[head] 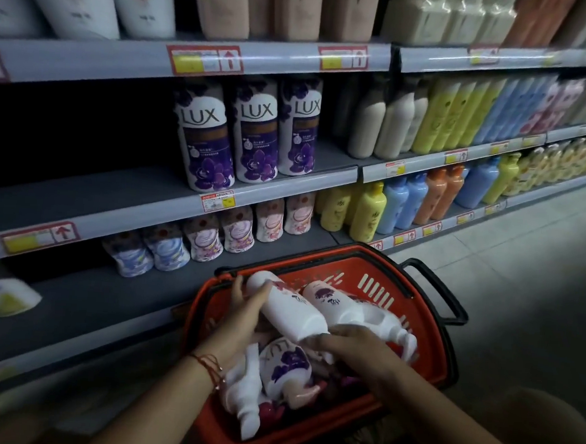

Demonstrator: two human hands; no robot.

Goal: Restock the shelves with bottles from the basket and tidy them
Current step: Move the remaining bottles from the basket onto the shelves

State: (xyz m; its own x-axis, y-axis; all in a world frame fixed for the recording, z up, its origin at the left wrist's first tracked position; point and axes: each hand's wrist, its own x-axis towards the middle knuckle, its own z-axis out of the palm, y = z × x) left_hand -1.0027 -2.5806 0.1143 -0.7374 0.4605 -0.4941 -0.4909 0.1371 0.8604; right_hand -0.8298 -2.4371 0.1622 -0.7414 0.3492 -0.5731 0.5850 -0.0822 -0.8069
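Note:
A red basket (426,319) with black handles stands on the floor before the shelves, holding several white bottles. My left hand (245,308) grips the upper end of a white bottle (286,307) lying tilted across the pile. My right hand (349,345) closes over the lower end of that same bottle. A second white bottle (341,303) lies right beside it. Below my hands a purple-flowered Lux bottle (286,365) rests in the basket. Three purple Lux bottles (242,129) stand upright on the middle shelf (80,205).
The middle shelf's left part is bare. On the lowest shelf (84,298) a row of small pouches (201,240) stands at the back. Yellow, blue and orange bottles (416,202) fill the shelves to the right. Grey floor (540,257) lies beyond the basket.

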